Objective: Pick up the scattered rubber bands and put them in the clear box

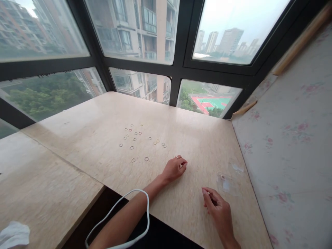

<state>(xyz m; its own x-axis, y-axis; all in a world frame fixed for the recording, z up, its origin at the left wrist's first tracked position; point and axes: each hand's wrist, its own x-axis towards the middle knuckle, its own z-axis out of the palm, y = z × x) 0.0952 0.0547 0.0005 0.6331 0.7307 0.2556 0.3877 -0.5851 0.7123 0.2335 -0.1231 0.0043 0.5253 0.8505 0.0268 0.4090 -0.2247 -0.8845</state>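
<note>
Several small thin rings (131, 147) lie scattered flat on the stone-patterned sill, some dark, some reddish or yellowish. To the right of them, my left hand (174, 168) is closed with its fingertips pinched near the surface; what is between them, if anything, is too small to name. It wears a ring (177, 157) on one finger. Nearer to me, my right hand (219, 209) is also closed, thumb against the fingers, with their inside hidden. Just beyond it lies a small clear plastic bag (225, 182) with a white patch and something small and reddish at its top.
Another clear plastic piece (237, 168) lies by the flowered wall (282, 166) on the right. A white cable (148, 214) loops over my left forearm. Crumpled white tissue (16, 233) sits at lower left. Dark window frames (145, 64) border the sill (103, 110).
</note>
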